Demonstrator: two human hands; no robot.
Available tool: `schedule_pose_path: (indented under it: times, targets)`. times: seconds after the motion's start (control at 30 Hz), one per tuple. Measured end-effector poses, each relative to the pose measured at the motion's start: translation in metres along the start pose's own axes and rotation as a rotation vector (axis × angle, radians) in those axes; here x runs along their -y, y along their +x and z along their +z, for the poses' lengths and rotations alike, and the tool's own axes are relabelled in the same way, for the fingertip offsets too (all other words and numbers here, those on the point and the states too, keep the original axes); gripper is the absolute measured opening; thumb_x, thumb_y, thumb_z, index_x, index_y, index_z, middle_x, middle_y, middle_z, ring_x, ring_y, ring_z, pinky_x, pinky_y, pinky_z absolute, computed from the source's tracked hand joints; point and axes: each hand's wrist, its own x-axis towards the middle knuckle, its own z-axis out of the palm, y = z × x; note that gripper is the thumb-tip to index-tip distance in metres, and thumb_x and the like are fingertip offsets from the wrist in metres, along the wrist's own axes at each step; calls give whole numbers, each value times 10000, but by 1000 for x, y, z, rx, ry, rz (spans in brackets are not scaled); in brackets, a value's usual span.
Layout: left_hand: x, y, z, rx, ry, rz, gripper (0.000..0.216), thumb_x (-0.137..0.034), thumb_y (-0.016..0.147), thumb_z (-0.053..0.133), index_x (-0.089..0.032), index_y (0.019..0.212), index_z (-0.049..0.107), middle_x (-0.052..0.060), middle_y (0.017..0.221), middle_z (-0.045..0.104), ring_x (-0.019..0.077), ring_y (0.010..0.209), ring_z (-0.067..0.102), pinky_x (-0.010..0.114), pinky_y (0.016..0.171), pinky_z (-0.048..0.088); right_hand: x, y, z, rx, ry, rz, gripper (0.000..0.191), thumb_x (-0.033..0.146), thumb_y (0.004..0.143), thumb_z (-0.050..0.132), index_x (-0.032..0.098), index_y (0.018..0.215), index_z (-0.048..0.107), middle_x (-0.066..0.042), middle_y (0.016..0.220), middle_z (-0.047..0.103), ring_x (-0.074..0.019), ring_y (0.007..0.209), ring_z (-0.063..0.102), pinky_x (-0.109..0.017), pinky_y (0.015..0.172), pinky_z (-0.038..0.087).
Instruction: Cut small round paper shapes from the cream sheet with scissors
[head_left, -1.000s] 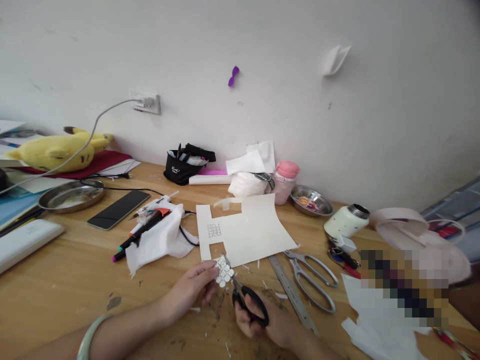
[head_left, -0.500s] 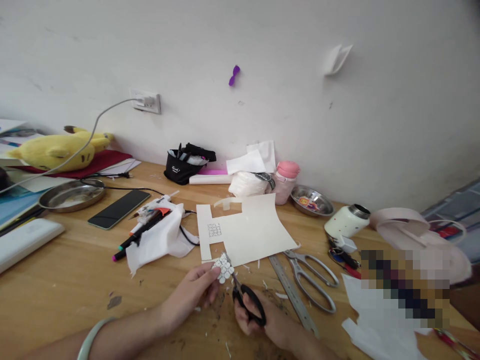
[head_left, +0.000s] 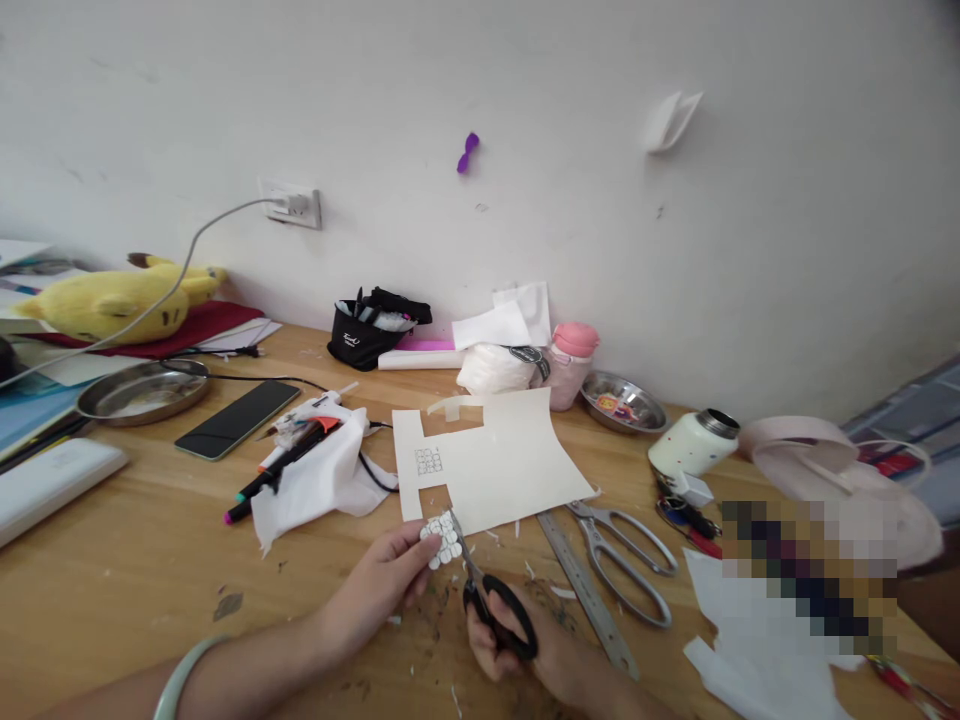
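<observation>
Between the thumb and fingers of my left hand [head_left: 397,575] is a small paper piece [head_left: 444,538] printed with rows of outlined rounded shapes. My right hand [head_left: 517,632] grips the black-handled scissors [head_left: 510,612], fingers in the loops. Their blades lie along the right edge of the paper piece; whether they touch it I cannot make out. Just beyond, a cream paper sheet [head_left: 499,465] with cut-out notches lies flat, a small printed grid near its left side. A steel ruler [head_left: 585,590] and larger grey-handled scissors [head_left: 619,560] lie to the right of my right hand.
On the left are a phone [head_left: 238,420], markers [head_left: 285,470], crumpled white paper [head_left: 322,485] and a metal dish [head_left: 142,392]. Farther back stand a black pouch [head_left: 364,335], a pink-lidded bottle [head_left: 574,365] and a metal bowl [head_left: 624,402]. An opened cream flask [head_left: 694,443] leans at right.
My left hand has shifted the paper piece slightly left and turned it a little. The scissors have moved slightly, their handles a bit lower and further right.
</observation>
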Motion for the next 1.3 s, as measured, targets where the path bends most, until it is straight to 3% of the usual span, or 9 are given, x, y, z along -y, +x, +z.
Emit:
schedule_pose_path:
  times: [0.33,0.6,0.93,1.3]
  targets:
    - [0,-1,0,34,24,15,416,-579,724,484,-167,684,459,-88,449,346,64,405,249,190,406,196,-2,1,-5,8,-44,8,499,630,806,358,146,693,407,34,507,372,-43,431,272,-194,400,142]
    - [2,2,-1,33,-18,4,378,-534,743,492,-157,712,489,-86,441,353,66,404,249,195,408,173,-1,3,-4,6,-46,27,545,697,735,396,159,658,379,50,500,331,-40,418,245,-197,391,125]
    - [-4,1,0,-29,-73,5,381,-541,672,541,-172,620,458,-82,438,360,69,406,260,202,427,181,-4,4,-3,-26,-42,48,555,707,718,409,158,645,379,46,515,338,-39,427,277,-197,415,151]
    - [-6,3,-1,-60,-80,15,373,-520,717,496,-172,597,435,-76,453,393,70,417,304,205,454,235,0,3,0,-54,12,59,539,687,686,486,161,672,369,43,592,351,-28,430,302,-194,413,172]
